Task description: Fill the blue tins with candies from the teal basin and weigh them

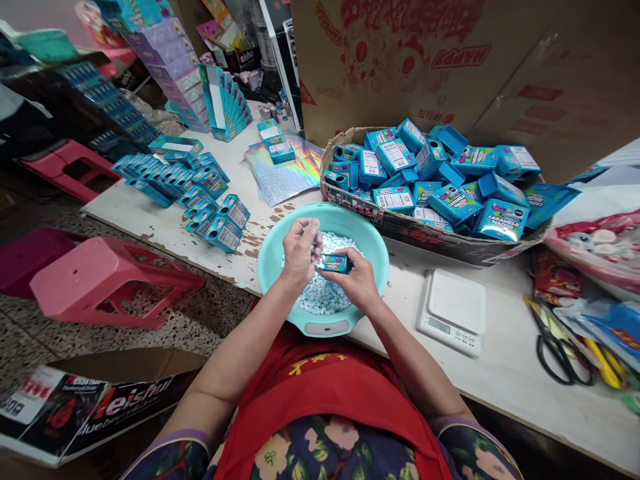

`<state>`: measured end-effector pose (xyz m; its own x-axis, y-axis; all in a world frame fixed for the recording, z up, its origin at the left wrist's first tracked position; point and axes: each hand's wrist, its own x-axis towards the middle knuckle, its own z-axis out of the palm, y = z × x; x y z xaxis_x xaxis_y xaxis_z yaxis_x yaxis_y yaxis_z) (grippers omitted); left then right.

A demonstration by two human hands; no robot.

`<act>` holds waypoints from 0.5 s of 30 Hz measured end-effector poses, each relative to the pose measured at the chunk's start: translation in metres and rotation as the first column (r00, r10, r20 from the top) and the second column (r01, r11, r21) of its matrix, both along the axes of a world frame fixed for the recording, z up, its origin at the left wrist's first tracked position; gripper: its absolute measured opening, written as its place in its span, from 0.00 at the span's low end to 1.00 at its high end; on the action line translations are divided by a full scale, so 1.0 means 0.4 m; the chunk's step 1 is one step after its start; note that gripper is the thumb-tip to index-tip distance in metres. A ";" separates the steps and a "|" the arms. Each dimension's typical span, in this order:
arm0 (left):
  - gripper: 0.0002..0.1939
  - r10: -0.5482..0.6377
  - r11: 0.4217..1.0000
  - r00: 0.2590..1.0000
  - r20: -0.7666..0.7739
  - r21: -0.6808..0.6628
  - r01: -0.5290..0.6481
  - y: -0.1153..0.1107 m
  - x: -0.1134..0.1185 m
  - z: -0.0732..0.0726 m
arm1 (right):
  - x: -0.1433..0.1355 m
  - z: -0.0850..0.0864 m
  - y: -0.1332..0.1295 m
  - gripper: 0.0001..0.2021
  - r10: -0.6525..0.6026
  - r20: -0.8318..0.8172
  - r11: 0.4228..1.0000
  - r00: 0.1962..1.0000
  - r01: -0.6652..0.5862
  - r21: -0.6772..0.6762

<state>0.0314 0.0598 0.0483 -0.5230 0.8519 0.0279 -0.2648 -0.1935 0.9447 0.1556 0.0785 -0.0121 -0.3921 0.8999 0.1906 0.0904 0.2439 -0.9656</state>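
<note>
A turquoise plastic basin (273, 283) rests at the table's front edge, partly filled with small pale blue and white candies (327, 297). Over it, my right hand (361, 280) grips a small blue candy box (335, 263) lying on its side, its left end facing my other hand. My left hand (301, 248) is closed, its fingers curled and dusted white. A few pale candies show at its fingers, right by the end of the box; how many it holds is hidden.
A carton tray (400, 233) heaped with blue candy boxes stands behind the basin. Rows of blue boxes (220, 223) stand to the left. A white digital scale (453, 310) and black-handled scissors (563, 353) lie right. Silvery sheets (285, 183) lie behind. A pink stool (100, 280) stands on the floor.
</note>
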 end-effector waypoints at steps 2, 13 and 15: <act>0.18 0.000 1.000 1.000 0.017 0.015 -0.001 0.000 0.002 0.010 | 0.009 -0.001 0.003 0.19 -0.005 -0.036 1.000 0.999 0.004 -0.031; 0.19 0.027 0.999 0.999 0.037 0.029 -0.028 0.009 0.014 0.024 | 0.025 0.014 0.021 0.19 0.066 -0.043 0.996 0.997 -0.068 -0.055; 0.20 0.023 0.999 0.999 0.034 0.027 -0.024 0.007 0.023 0.021 | 0.025 0.011 0.019 0.20 0.078 -0.044 0.994 0.996 -0.081 -0.068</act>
<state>0.0406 0.0628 0.0569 -0.5439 0.8385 0.0329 -0.2917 -0.2257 0.9295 0.1657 0.0862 -0.0077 -0.4558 0.8780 0.1462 0.0329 0.1808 -0.9830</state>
